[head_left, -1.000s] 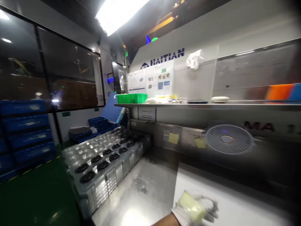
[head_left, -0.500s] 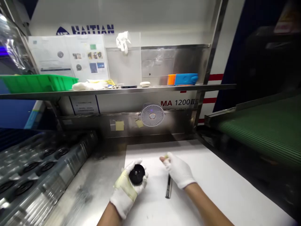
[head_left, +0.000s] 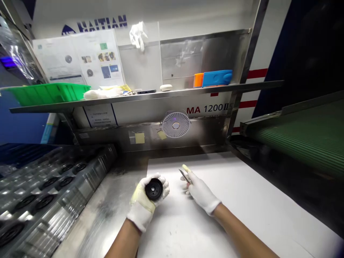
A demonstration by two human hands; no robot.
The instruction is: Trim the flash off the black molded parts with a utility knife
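Observation:
In my left hand [head_left: 143, 200] sits a round black plastic part [head_left: 154, 189] with a small hole at its centre, its face turned up toward me. The white-gloved fingers curl round its edge, and yellowish tape covers the thumb side of that glove. To the right, over the white sheet, my right hand [head_left: 200, 191] grips a utility knife [head_left: 185, 176]. Its pointed blade angles up and left, apart from the black part, while most of the handle is hidden by the hand. Yellowish tape wraps a fingertip of this glove.
At left, a clear plastic tray [head_left: 88, 179] holds several round black parts. White paper [head_left: 236, 211] covers the metal table. A small fan [head_left: 176, 124] hangs under a shelf [head_left: 161, 94] bearing a green bin [head_left: 51, 94] and a blue object [head_left: 217, 78]. A green conveyor [head_left: 303, 136] is at right.
The knife, whose handle showed below my right hand against the paper, now points blade-first up and left in that hand. My left hand has turned the black part slightly.

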